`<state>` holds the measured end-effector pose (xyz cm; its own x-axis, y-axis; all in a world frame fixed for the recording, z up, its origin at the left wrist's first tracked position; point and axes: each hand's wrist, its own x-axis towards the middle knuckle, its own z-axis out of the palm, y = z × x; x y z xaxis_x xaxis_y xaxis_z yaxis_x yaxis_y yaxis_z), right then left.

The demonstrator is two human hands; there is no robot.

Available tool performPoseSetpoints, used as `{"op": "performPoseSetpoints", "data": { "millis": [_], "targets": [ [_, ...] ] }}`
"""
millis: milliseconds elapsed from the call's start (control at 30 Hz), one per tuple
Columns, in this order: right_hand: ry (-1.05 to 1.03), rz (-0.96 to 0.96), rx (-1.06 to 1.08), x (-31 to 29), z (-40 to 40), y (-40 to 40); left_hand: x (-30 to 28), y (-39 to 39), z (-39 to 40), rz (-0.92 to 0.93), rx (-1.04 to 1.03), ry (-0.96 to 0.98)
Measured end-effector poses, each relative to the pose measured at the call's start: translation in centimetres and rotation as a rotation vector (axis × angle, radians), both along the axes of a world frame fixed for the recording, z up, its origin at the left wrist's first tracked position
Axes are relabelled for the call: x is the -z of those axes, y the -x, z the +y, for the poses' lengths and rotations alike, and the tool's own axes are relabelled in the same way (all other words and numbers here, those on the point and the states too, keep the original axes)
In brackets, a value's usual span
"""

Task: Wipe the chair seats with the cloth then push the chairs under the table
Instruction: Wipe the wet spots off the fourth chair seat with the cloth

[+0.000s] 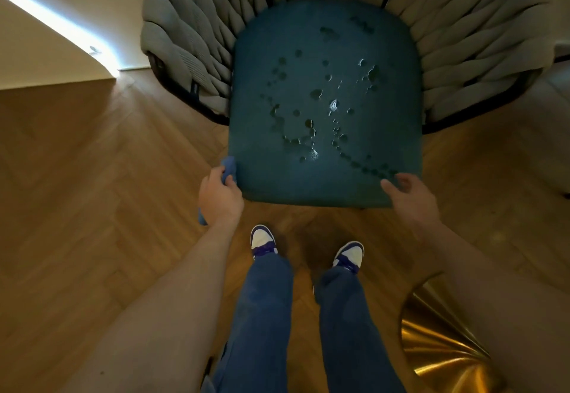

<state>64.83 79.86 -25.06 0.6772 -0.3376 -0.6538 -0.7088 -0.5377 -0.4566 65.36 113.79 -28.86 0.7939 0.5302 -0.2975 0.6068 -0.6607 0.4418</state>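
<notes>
A chair with a teal seat and a grey woven backrest stands in front of me. Dark wet spots and droplets are scattered over the seat. My left hand is at the seat's front left corner and holds a blue cloth, whose other end hangs below the hand. My right hand grips the seat's front right corner, thumb on top.
My legs in blue jeans and purple-white shoes stand on the herringbone wood floor just before the chair. A shiny gold conical base is at the lower right. A white wall with a lit strip runs at the upper left.
</notes>
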Motion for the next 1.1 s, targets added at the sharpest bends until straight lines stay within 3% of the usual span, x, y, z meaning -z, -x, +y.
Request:
{"op": "performPoseSetpoints", "data": {
  "millis": [167, 400, 567, 933, 1100],
  "targets": [
    [0.078, -0.035, 0.079, 2.2, -3.8, -2.1, 2.6, -0.3, -3.1, 0.011, 0.076, -0.001],
    [-0.110, 0.021, 0.206, 3.8, -5.0, -3.4, 2.7, -0.6, -5.7, 0.017, 0.156, -0.023],
    [-0.173, 0.040, 0.264, 3.6, -5.9, -3.6, 2.2, -0.8, -12.6, 0.016, 0.212, 0.079],
    [-0.312, 0.032, 0.336, 10.1, -10.5, -2.6, 2.1, -1.2, -29.0, 0.087, 0.371, 0.286],
    [-0.276, 0.039, 0.298, 6.0, -9.1, -3.3, 2.7, -1.0, -35.1, 0.140, 0.509, 0.364]
  ]
}}
